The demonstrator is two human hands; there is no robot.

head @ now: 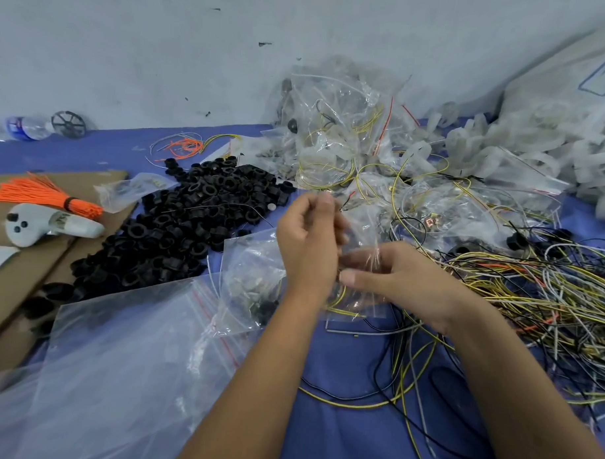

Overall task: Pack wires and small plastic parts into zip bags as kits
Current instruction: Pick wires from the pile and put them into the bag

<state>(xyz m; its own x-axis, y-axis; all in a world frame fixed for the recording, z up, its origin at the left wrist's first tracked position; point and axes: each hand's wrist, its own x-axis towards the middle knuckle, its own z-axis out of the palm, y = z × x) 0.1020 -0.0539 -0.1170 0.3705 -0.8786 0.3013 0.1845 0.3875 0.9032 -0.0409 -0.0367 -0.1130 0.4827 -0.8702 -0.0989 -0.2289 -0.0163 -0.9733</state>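
Yellow wire (339, 301) inside held zip bag (364, 293)

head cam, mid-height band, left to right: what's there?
Orange wire bundle → grey controller → black plastic rings pile → left hand → right hand → loose wire tangle.

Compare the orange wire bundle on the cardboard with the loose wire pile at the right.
The orange wire bundle is one colour; the loose wire pile mixes yellow, black, white and orange. The bundle is tied by a dark band and fans out straight; the pile is untied and tangled. The bundle lies on cardboard, the pile on blue cloth.
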